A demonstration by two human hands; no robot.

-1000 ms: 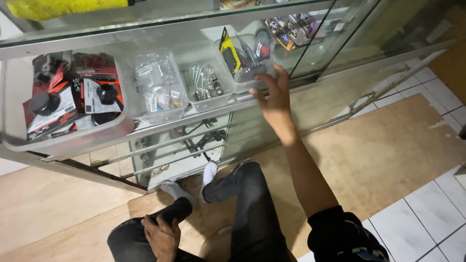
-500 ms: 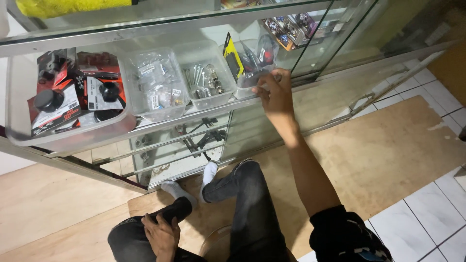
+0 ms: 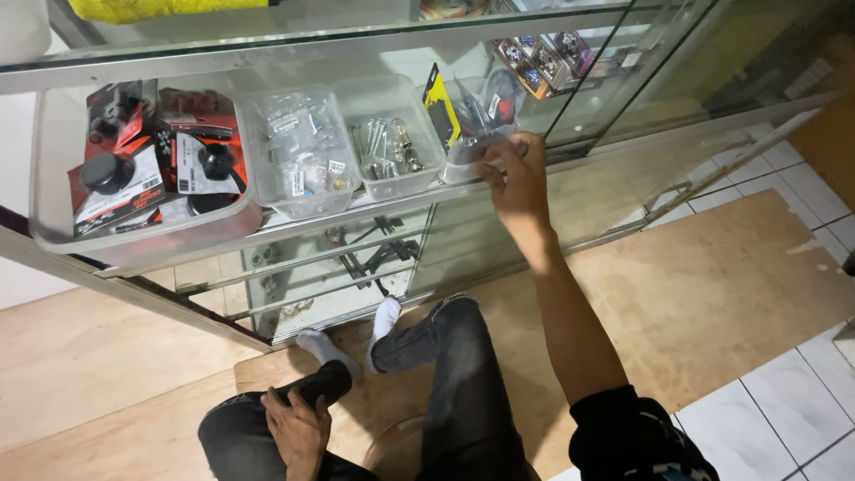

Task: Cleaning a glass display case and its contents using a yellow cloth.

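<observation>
Clear plastic tub (image 3: 476, 147) sits at the shelf's front edge, at about one o'clock, with the right hand (image 3: 515, 178) gripping its rim, so a hard pull could tip it and spill the small parts.

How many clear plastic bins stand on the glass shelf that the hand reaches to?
4: a large bin at the left, a second bin, a third bin, and a fourth bin under the right hand. More may be hidden behind the door frame.
</observation>
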